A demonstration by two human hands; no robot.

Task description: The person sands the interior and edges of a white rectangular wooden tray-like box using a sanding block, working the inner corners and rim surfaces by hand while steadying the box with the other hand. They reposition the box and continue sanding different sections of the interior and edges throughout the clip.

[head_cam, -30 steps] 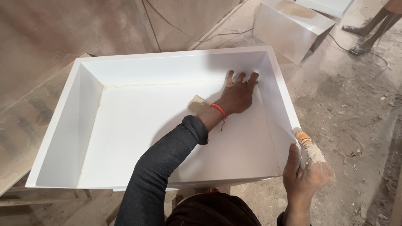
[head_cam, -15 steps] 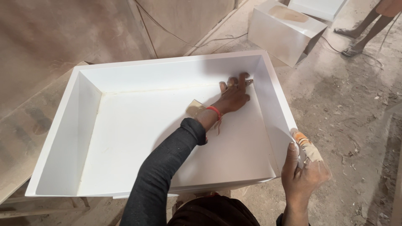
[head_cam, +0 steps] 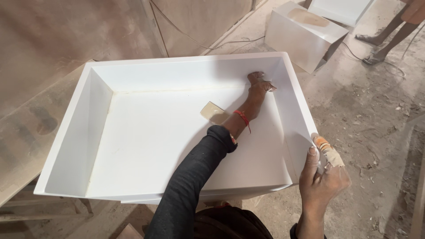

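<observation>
Up in far right corner of white box [head_cam: 146,132] | L hand [head_cam: 259,86] clenched on small rag/paper, pressed to right wall | tan sheet [head_cam: 214,112] just behind L wrist, nearer L | R hand [head_cam: 321,177] fingers grasping near right rim

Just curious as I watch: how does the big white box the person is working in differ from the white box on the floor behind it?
The big white box is open on top, showing its inside; the floor box shows closed faces. The big box lies raised on a dusty bench; the other sits on the ground. The floor box has a tan patch on top; the big box has a loose tan sheet inside. Both are white and rectangular.
</observation>
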